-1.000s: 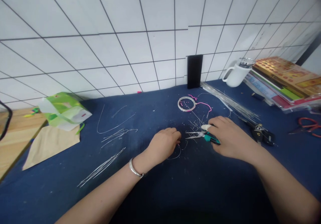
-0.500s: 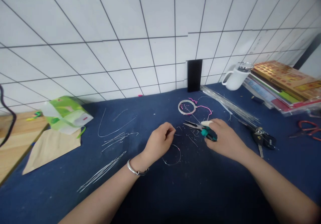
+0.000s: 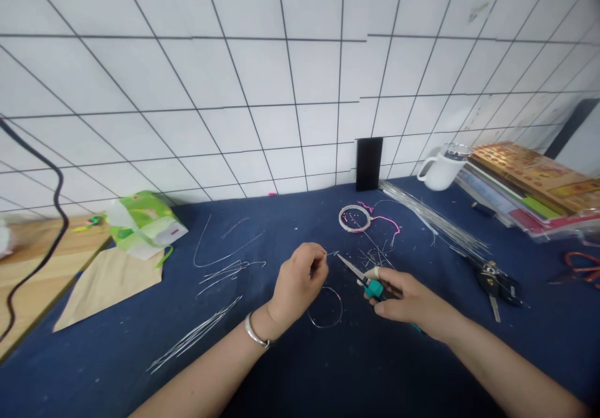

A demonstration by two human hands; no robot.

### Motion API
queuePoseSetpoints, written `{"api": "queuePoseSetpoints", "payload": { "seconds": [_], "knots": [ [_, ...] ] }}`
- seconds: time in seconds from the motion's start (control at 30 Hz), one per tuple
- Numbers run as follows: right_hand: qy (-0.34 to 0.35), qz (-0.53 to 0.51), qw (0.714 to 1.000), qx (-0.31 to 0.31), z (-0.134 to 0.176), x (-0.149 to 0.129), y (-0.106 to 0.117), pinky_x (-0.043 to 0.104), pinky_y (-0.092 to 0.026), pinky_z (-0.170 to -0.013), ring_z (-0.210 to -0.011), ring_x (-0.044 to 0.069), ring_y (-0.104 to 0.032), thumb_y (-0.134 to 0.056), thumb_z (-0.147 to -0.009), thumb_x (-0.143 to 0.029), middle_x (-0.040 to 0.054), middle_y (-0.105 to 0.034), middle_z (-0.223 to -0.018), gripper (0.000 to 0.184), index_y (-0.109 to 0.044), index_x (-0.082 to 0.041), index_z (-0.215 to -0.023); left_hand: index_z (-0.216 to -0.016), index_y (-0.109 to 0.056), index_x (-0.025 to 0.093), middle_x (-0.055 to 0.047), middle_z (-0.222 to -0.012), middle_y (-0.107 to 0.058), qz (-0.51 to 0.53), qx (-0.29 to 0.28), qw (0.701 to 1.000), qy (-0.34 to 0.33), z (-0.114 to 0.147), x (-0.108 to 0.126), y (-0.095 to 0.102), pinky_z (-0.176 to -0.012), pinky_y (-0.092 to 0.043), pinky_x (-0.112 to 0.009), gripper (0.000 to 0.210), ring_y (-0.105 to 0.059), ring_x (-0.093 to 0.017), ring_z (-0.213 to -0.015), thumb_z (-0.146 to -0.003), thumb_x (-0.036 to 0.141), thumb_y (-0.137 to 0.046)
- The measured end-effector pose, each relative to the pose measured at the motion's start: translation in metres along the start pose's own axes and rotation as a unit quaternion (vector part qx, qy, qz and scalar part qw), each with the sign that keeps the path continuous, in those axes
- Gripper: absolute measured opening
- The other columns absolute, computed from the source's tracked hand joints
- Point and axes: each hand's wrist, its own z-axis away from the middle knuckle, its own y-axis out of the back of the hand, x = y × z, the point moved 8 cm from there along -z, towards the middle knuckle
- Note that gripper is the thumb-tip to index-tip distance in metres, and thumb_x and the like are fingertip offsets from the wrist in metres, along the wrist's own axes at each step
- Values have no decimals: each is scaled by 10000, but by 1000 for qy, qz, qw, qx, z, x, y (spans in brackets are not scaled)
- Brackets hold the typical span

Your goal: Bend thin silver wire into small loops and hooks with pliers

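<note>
My left hand [image 3: 301, 280] is pinched shut on a thin wire [image 3: 332, 253], whose end sticks out to the right of the fingertips. A wire loop [image 3: 341, 310] hangs or lies just below these fingers; I cannot tell whether it joins the held wire. My right hand [image 3: 407, 298] grips needle-nose pliers [image 3: 374, 288] with green handles. Their tips point up and left, close to the wire's end, and the jaws look nearly closed. Something pale is wrapped round one right finger. Behind the pliers lie cut wire scraps [image 3: 375, 257] and a round dish [image 3: 341, 218] with pink beads.
Loose wires [image 3: 229, 272] and a straight wire bundle [image 3: 197, 333] lie left on the blue cloth [image 3: 281, 374]. A longer bundle [image 3: 431, 215], keys [image 3: 494, 305], scissors [image 3: 581, 268], a white mug [image 3: 440, 171] and stacked books [image 3: 539, 180] are right. A green bag [image 3: 140, 224] sits at far left.
The pliers have turned and come left and nearer, their tips now close to the left hand's wire. The left hand still pinches at about the same place. The camera view has tilted up slightly.
</note>
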Motion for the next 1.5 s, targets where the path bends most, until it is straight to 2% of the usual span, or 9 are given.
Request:
{"api": "queuePoseSetpoints", "payload": {
  "seconds": [0.3, 0.47, 0.7, 0.8, 0.9, 1.0, 1.2, 1.4, 1.5],
  "knots": [
    [1, 120, 991, 64, 1, -6, 9, 332, -458, -784, -860, 191, -574, -605, -726, -201, 12, -615, -944, 404, -543, -238, -1124, -781, -493, 187, -26, -800, -595, -13, 6, 999, -40, 2, 11, 2, -688, -457, -248, 114, -559, -126, -757, -800, 79, -464],
    [-1, 130, 989, 72, 2, -8, 11, 319, -443, -801, -880, 188, -567, -614, -726, -211, 8, -617, -964, 426, -540, -236, -1145, -796, -505, 183, -16, -816, -600, -20, 33, 997, -72, 4, 13, 4, -663, -454, -247, 109, -562, -124, -736, -787, 75, -498],
    [-6, 125, 989, 75, 3, -7, 13, 314, -426, -787, -854, 180, -552, -610, -740, -228, 12, -607, -953, 424, -521, -230, -1155, -827, -513, 179, -28, -878, -623, -6, 31, 998, -58, 4, 11, 7, -672, -464, -248, 80, -588, -120, -741, -808, 102, -507],
    [-9, 120, 990, 73, 4, -9, 12, 291, -427, -733, -792, 160, -533, -590, -758, -227, -1, -586, -875, 368, -524, -230, -1120, -840, -510, 175, -49, -1021, -618, 50, 18, 998, -29, 6, 7, 5, -658, -482, -228, 63, -616, -93, -713, -833, 115, -493],
    [-2, 117, 991, 72, 5, -12, 10, 265, -416, -681, -739, 140, -501, -566, -775, -218, -14, -556, -818, 269, -534, -226, -1042, -887, -505, 179, -53, -1072, -605, 132, 8, 991, -3, 6, 5, 2, -689, -499, -226, 78, -640, -94, -764, -853, 115, -475],
    [9, 114, 991, 70, 6, -15, 8, 246, -394, -639, -683, 120, -458, -534, -801, -221, -28, -517, -758, 155, -533, -216, -956, -901, -510, 182, -50, -1036, -618, 182, -6, 983, 13, 5, 6, 1, -726, -498, -250, 72, -630, -121, -844, -861, 132, -478],
    [22, 108, 992, 61, 6, -19, 5, 220, -349, -576, -625, 98, -384, -499, -824, -206, -46, -438, -694, 61, -516, -207, -883, -868, -514, 165, -58, -935, -640, 271, -42, 959, 68, 1, 8, -1, -712, -482, -277, 52, -595, -133, -797, -882, 192, -471],
    [29, 108, 992, 60, 6, -23, 6, 223, -362, -595, -640, 96, -404, -516, -811, -179, -47, -443, -701, 31, -512, -197, -837, -891, -527, 157, -71, -911, -635, 371, -70, 921, 93, 1, 5, -6, -736, -492, -302, 73, -591, -152, -817, -866, 224, -512],
    [19, 56, 997, 42, 6, -19, 4, 234, -391, -590, -638, 102, -455, -514, -826, -205, -32, -484, -710, 23, -509, -182, -826, -935, -542, 163, -70, -927, -632, 387, -87, 913, 90, 2, 3, -10, -765, -497, -317, 127, -599, -166, -856, -823, 212, -579]
  ]
}}
